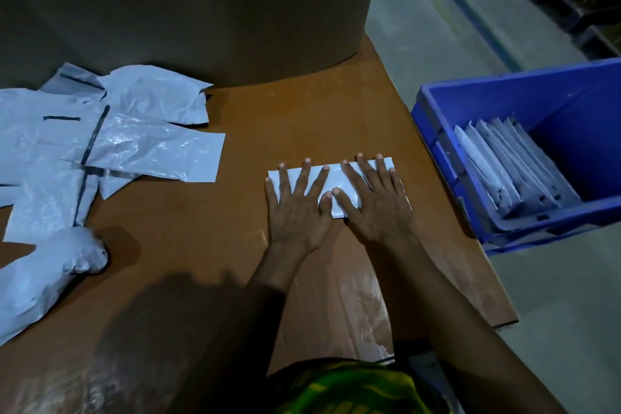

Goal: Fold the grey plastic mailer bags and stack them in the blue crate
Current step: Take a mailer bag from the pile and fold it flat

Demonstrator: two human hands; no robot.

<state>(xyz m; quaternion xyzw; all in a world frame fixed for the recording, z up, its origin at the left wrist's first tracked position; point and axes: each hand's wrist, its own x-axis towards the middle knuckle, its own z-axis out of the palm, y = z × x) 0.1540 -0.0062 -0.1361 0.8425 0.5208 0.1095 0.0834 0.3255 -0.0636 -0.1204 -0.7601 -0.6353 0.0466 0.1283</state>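
A folded grey mailer bag (336,178) lies flat on the brown table (285,124). My left hand (297,208) and my right hand (376,202) press down on it side by side, fingers spread and straight, thumbs touching. A pile of unfolded grey mailer bags (100,141) covers the table's left part. To the right, off the table's edge, stands the blue crate (504,87) with several folded grey bags (507,171) leaning in a row inside.
A large brown cardboard box (188,10) stands at the back of the table. A crumpled grey bag (57,265) lies at the front left. Grey floor and dark shelving show at the right.
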